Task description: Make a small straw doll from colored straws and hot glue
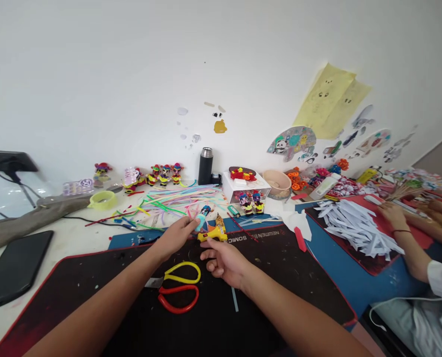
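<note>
My left hand (pixel 179 235) is closed, pinching a small craft figure (pixel 202 218) with a pale blue body and a dark blue and red top. Just right of it is a yellow glue gun (pixel 213 234), its tip upward. My right hand (pixel 224 260) is directly in front of the glue gun, fingers loosely bent and apart; one fingertip overlaps the gun's near edge, and whether it touches cannot be made out. Below my hands, scissors (pixel 179 296) with one yellow and one red handle lie on the black mat (pixel 273 297). A thin pale strip (pixel 234 300) lies near my right wrist.
Colourful pipe cleaners (pixel 179 196) spread behind my hands. Several finished figures (pixel 164 174), a black flask (pixel 205 166) and a white box (pixel 246 186) stand along the wall. A dark phone-like slab (pixel 18 267) lies left. A co-worker's hand (pixel 394 215) is beside white paper strips (pixel 358 228).
</note>
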Motion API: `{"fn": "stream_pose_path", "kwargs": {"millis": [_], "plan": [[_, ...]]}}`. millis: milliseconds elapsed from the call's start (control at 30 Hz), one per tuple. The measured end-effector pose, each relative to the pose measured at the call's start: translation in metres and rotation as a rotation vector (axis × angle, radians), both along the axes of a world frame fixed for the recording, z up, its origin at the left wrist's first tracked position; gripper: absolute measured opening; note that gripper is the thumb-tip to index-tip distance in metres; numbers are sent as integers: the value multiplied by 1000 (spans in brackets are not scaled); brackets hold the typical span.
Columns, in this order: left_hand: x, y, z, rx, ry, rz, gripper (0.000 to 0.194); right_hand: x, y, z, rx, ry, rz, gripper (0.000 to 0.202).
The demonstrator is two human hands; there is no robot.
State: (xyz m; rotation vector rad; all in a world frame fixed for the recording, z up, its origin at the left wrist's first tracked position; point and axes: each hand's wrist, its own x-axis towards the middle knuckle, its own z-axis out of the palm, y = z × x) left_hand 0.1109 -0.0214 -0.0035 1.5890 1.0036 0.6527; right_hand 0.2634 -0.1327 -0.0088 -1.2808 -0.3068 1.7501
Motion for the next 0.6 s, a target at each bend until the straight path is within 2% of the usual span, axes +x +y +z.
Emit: {"fn": "stream_pose_path", "kwargs": {"millis": [100,233,400,600], "plan": [[5,-3,-5,-54,-47,-54,51,0,4,-3,-39,63,-35,35],[7,-7,-6,-95,-75,-13,51,0,8,-6,-41,104,-77,40],[7,-18,2,-129,-116,-23,45,-3,8,-7,-26,75,-70,51],[6,-33,11,-123,-149,-38,44,-2,8,-12,-1,50,-38,54]]}}
